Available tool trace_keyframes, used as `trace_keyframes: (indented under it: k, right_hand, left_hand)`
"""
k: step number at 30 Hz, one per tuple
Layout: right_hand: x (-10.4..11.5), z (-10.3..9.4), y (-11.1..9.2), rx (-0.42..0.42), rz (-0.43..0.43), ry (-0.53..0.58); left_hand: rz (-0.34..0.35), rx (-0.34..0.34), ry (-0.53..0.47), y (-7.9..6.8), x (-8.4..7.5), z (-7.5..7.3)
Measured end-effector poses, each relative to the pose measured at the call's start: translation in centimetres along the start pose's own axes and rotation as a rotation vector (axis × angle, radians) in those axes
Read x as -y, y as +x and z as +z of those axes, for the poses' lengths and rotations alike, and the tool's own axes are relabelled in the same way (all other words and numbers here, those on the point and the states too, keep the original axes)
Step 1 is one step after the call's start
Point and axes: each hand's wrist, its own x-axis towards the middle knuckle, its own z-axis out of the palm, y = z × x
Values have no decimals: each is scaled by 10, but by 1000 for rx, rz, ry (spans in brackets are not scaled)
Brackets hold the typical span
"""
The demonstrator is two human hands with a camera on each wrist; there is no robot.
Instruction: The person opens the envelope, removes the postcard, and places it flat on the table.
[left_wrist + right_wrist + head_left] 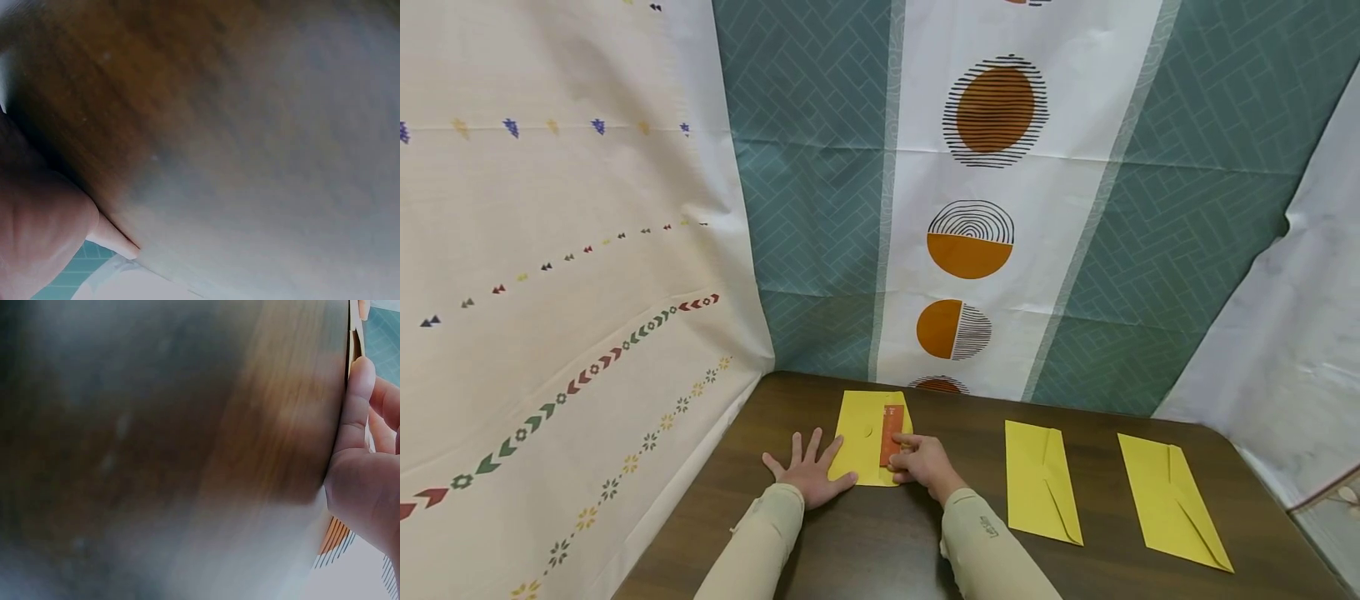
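A yellow envelope [855, 425] lies on the dark wooden table, its flap side up. On its right half is a narrow orange-red card [892, 423] with small pale marks near the top. My right hand [929, 463] pinches the card at its lower right edge, fingers bent over it. Fingers spread, my left hand [811, 478] rests flat by the envelope's lower left, thumb and fingertip at its edge. In the right wrist view, the thumb [356, 415] meets a thin paper edge. Mostly the palm side of the left hand [44, 231] shows in the left wrist view.
To the right lie two more yellow envelopes, a nearer one [1030, 475] and a farther one [1165, 500], both slightly slanted. Patterned cloth [820, 208] hangs behind the table [865, 542], and a pale printed cloth [572, 250] borders its left side.
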Motion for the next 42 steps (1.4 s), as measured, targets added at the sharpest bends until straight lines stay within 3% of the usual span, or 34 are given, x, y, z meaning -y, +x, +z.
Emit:
trace_keyframes:
  k: [18,42]
  right_hand:
    - [-1,-1,-1,6,1,23]
    - [-4,-4,-1,20,-8,85]
  left_hand:
    - [2,-13,6,0,0,3]
    - [6,0,8,-6,-4,-5]
